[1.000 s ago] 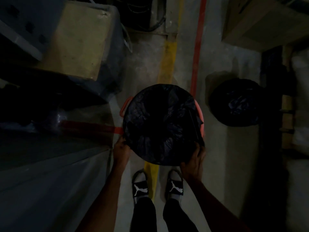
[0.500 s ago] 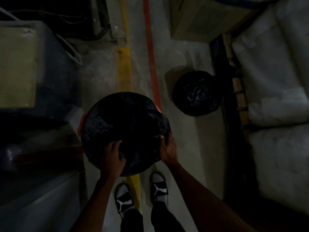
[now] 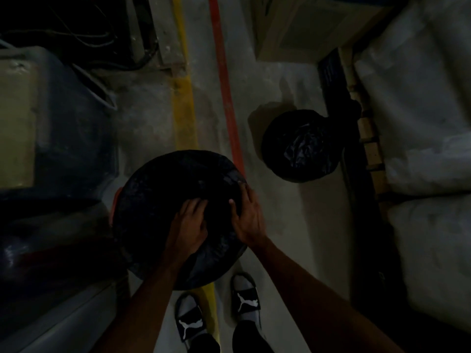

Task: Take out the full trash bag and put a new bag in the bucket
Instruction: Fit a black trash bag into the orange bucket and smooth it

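Note:
A bucket with an orange rim stands on the floor in front of me, its mouth covered by a black new bag. My left hand presses on the bag near the middle of the opening, fingers pointing down into it. My right hand lies beside it with spread fingers on the bag near the right edge. The full trash bag, black and tied, sits on the floor to the right, apart from the bucket.
A yellow line and a red line run along the concrete floor. White sacks on a wooden pallet fill the right side. A cardboard box stands behind. A dark blue container is left. My feet are below.
Both hands have moved from the bucket's near rim inward onto the middle of the bag. The view has swung to the right, so the bucket now sits further left.

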Action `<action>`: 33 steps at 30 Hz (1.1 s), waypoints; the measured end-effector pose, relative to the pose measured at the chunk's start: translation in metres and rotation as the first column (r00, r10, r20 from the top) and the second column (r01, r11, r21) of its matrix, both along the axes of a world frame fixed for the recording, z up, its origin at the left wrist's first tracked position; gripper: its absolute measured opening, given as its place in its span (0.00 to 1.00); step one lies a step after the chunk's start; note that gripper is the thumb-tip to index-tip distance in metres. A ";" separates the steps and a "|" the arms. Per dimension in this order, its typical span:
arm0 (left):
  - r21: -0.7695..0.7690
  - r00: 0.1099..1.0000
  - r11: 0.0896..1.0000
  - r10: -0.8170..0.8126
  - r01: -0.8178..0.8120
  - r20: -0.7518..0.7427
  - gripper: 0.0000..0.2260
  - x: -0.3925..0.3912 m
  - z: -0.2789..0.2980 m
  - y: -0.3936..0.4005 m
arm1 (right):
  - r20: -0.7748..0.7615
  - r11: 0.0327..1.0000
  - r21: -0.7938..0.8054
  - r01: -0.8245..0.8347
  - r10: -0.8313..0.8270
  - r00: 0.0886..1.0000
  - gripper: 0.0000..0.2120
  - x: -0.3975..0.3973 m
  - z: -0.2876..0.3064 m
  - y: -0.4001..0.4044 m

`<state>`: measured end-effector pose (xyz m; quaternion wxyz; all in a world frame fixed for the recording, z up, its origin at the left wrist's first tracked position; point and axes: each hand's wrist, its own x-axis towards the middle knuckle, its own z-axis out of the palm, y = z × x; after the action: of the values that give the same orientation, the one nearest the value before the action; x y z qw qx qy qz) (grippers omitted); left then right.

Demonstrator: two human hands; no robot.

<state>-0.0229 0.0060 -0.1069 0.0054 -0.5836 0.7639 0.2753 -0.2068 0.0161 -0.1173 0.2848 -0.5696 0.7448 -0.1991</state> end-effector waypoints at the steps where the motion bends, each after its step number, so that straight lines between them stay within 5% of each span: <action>1: -0.080 1.000 0.997 -0.020 0.020 0.005 0.24 -0.008 0.003 -0.010 | 0.031 0.999 0.051 0.009 -0.011 0.999 0.33 0.000 -0.008 -0.002; 3: -0.168 0.998 0.985 -0.036 0.043 0.042 0.23 -0.024 0.007 -0.033 | 0.137 0.988 0.135 0.076 -0.094 0.986 0.36 -0.002 -0.014 -0.011; 5: -0.165 0.994 0.986 -0.023 0.040 0.106 0.23 -0.034 0.003 -0.056 | 0.259 0.982 0.160 0.102 -0.141 0.956 0.28 -0.006 -0.008 -0.027; 6: -0.129 0.990 0.991 -0.021 0.040 0.143 0.23 -0.036 0.001 -0.065 | 0.239 0.983 0.134 0.123 -0.153 0.959 0.24 -0.008 -0.005 -0.035; 8: -0.028 0.979 0.999 -0.038 0.045 0.199 0.24 -0.034 -0.008 -0.079 | -0.048 0.991 -0.037 0.132 -0.134 0.990 0.22 -0.010 0.002 -0.047; 10: 0.055 0.982 0.998 -0.022 0.012 0.187 0.24 -0.030 -0.010 -0.087 | -0.192 0.992 -0.122 -0.031 0.007 0.981 0.25 -0.005 0.004 -0.056; 13: -0.113 0.992 0.991 0.084 -0.073 0.093 0.23 -0.021 0.002 -0.090 | -0.025 0.972 0.015 -0.236 0.237 0.971 0.30 0.002 -0.006 -0.067; 17: -0.254 0.948 0.941 0.271 -0.223 0.170 0.24 0.004 0.004 -0.095 | 0.179 0.984 0.150 -0.096 0.069 0.981 0.33 0.000 -0.023 -0.088; 20: -0.247 0.914 0.930 0.330 -0.272 0.237 0.24 0.032 -0.010 -0.105 | -0.028 0.999 0.034 -0.004 0.005 1.000 0.30 0.001 -0.018 -0.107; 23: -0.173 0.938 0.944 0.307 -0.280 0.160 0.23 0.047 -0.019 -0.116 | -0.104 0.955 -0.183 -0.235 0.219 0.970 0.25 0.018 -0.008 -0.111; 26: 0.038 0.936 0.936 0.351 -0.350 -0.016 0.24 0.057 -0.018 -0.136 | -0.075 0.940 -0.054 -0.336 0.331 0.941 0.30 0.037 -0.019 -0.112; 30: -0.304 0.962 0.931 0.246 -0.200 0.120 0.16 0.072 -0.006 -0.135 | -0.039 0.981 0.038 -0.193 0.194 0.980 0.31 0.042 -0.017 -0.135; 33: -0.318 0.955 0.923 0.270 -0.219 0.127 0.16 0.080 -0.006 -0.123 | -0.232 0.955 -0.088 -0.285 0.258 0.938 0.26 0.049 -0.002 -0.139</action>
<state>0.0570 -0.1168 -0.1125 -0.0533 -0.6897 0.7146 0.1044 -0.1582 -0.1232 -0.1195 0.1916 -0.7015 0.6723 -0.1386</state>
